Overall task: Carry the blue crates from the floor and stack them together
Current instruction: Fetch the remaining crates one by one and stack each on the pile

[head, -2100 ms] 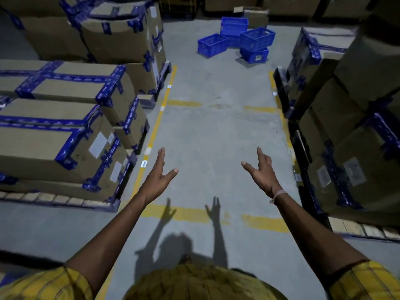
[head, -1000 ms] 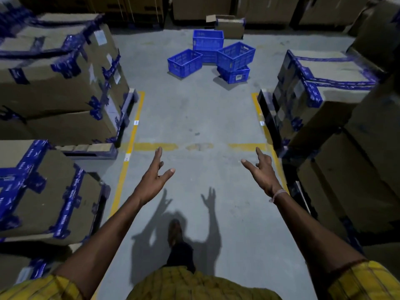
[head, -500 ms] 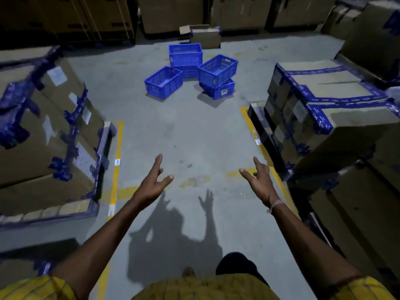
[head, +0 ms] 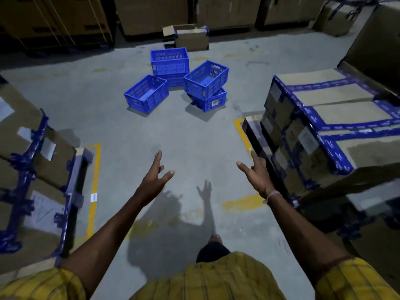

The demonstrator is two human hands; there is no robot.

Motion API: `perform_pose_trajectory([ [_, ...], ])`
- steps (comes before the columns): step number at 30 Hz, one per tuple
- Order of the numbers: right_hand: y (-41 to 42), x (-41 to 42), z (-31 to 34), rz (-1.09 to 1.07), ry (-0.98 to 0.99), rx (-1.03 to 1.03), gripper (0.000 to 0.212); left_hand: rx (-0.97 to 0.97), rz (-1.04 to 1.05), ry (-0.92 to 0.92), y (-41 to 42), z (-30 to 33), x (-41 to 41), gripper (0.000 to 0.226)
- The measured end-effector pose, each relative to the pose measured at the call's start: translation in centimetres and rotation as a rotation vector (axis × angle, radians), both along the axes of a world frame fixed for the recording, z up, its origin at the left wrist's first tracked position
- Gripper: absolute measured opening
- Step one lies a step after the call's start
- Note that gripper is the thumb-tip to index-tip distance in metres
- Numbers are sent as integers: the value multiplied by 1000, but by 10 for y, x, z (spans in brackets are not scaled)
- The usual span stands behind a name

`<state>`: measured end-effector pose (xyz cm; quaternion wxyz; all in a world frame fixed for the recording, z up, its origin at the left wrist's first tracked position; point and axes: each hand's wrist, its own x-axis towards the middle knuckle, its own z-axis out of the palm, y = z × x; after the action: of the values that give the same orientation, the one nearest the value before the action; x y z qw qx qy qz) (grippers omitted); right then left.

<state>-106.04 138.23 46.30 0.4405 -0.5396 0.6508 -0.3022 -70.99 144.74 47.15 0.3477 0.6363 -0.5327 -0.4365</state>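
Reaching forward with fingers spread and empty, the left hand (head: 154,180) and right hand (head: 257,176) hover well short of the blue slatted plastic crates (head: 176,81) clustered on the grey concrete floor (head: 194,135) ahead. Best to close in squarely, then grip the nearest single crate (head: 146,93) by opposite rims before lifting.
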Motion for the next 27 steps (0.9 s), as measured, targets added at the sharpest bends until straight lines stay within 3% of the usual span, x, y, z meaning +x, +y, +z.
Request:
perform_pose_trajectory([
  [13,-324,17,24,88,96,-46,82,12,61,41,-289,-5,15,84],
  [22,-557,54,-2,-9,117,-25,84,30,23,68,-560,-27,52,84],
  [27,-672,66,6,-53,125,-56,85,46,-110,24,-703,-13,65,88],
])
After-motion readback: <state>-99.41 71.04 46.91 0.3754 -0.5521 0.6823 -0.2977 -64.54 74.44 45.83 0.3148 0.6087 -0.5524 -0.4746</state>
